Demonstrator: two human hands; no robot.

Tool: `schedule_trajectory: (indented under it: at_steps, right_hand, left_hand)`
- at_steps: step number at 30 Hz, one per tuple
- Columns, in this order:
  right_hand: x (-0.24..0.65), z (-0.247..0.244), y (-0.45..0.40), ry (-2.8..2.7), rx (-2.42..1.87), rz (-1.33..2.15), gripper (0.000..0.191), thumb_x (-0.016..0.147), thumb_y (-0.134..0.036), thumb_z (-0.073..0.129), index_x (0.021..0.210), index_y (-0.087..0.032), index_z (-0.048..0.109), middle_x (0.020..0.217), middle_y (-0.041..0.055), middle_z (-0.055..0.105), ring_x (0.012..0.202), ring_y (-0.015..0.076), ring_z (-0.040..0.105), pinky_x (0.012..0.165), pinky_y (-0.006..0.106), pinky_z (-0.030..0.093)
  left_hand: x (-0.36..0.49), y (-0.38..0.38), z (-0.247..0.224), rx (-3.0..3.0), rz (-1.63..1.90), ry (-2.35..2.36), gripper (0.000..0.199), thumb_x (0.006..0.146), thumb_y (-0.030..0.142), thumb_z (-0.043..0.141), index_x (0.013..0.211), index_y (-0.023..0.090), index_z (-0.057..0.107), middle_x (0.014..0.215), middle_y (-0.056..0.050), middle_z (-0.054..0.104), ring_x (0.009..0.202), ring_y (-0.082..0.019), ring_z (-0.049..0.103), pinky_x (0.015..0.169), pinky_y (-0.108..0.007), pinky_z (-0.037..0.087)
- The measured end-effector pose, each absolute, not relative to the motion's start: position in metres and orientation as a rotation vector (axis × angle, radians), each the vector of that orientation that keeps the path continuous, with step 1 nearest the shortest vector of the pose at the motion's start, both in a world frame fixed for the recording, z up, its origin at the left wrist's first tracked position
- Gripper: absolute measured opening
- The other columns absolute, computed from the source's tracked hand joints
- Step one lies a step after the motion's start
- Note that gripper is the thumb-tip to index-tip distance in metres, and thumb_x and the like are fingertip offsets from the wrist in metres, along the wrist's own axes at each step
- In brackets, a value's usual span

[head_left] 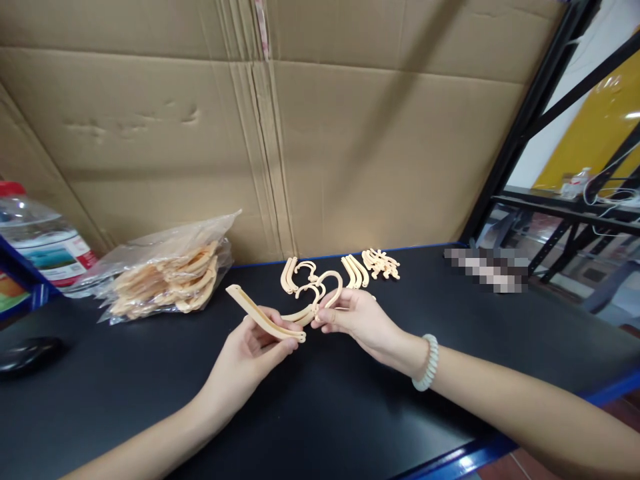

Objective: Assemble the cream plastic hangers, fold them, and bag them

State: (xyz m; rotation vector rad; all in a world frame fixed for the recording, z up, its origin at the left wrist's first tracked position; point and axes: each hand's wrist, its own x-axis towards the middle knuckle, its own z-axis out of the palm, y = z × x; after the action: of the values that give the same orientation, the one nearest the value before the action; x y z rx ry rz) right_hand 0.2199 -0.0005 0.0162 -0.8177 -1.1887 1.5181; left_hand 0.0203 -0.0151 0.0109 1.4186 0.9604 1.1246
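My left hand (243,357) is closed around a beige curved hanger arm (250,309), its far end pointing up and left. In my right hand (357,321), which wears a pale beaded bracelet at the wrist, is a beige hanger hook (338,279), pinched at its base. The hook's base and the near end of the arm are close but apart. Behind the fingers shows another curved arm (297,316); whether it touches the hook, I cannot tell. Farther back lie loose hooks (306,268), arms on the left (289,275) and right (356,270), and small beige pieces (382,264).
A clear bag of beige hanger parts (165,280) lies at the left, beside a large red-capped bottle (55,233). Near the left edge is a black mouse (30,353). Cardboard (375,153) stands behind the black table (320,427). A black metal frame (520,133) rises at the right.
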Motion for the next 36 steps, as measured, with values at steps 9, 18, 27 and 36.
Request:
schedule_trajectory:
  at_steps: [9,18,27,36]
  right_hand:
    - [0.217,0.016,-0.002,-1.312,-0.831,1.672,0.029,0.061,-0.031,0.084,0.076,-0.011,0.067,0.066,0.0005,0.065,0.056,0.0088,0.06,0.059,0.024,0.052]
    - [0.22,0.018,-0.004,-1.325,-0.848,1.768,0.025,0.069,-0.032,0.08,0.079,-0.012,0.069,0.076,0.0025,0.067,0.074,0.0119,0.066,0.071,0.025,0.055]
    - [0.221,0.018,-0.01,-1.308,-0.847,1.929,0.021,0.076,-0.03,0.075,0.085,-0.013,0.066,0.087,0.0054,0.068,0.087,0.0159,0.068,0.08,0.031,0.055]
    - [0.217,0.018,-0.012,-1.315,-0.886,1.93,0.022,0.076,-0.031,0.075,0.08,-0.014,0.062,0.078,0.0031,0.067,0.076,0.0136,0.068,0.076,0.027,0.055]
  left_hand:
    - [0.022,-0.021,0.015,1.544,1.081,0.931,0.017,0.073,0.025,0.075,0.078,0.018,0.06,0.08,0.0,0.065,0.078,-0.015,0.064,0.073,-0.024,0.055]
    - [0.022,-0.022,0.016,1.492,1.04,0.949,0.018,0.073,0.027,0.076,0.076,0.018,0.061,0.08,-0.002,0.064,0.078,-0.018,0.065,0.075,-0.03,0.056]
    - [0.019,-0.023,0.009,1.423,1.027,0.852,0.016,0.077,0.024,0.073,0.08,0.018,0.058,0.082,-0.001,0.063,0.08,-0.017,0.065,0.077,-0.031,0.054]
    - [0.017,-0.025,0.008,1.41,0.983,0.871,0.017,0.076,0.025,0.074,0.081,0.017,0.059,0.082,-0.003,0.066,0.079,-0.019,0.066,0.077,-0.033,0.054]
